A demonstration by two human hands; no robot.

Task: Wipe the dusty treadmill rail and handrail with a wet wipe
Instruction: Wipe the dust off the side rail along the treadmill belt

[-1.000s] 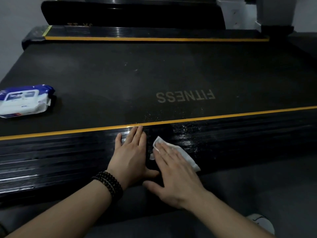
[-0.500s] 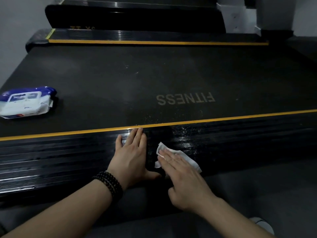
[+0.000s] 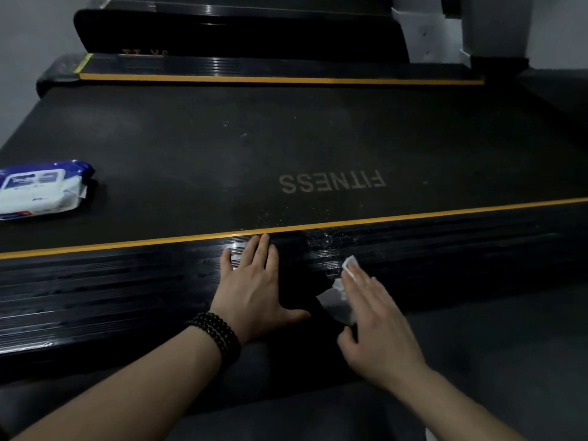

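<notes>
I press the wet wipe (image 3: 339, 302) flat on the rail (image 3: 127, 291) with my open right hand (image 3: 378, 323) (left hand (image 3: 251, 288) braces, flat); the next stroke should run rightward over the dust.

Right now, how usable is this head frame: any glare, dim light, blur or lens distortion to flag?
Head view: dim overall, with the floor in front nearly featureless; bright glare patches on the glossy rail beside the left hand; the right hand and wet wipe are slightly soft, probably from motion; wide-angle bending bows the yellow stripe; white specks show on the belt; the print on the wipes pack is unreadable.
</notes>
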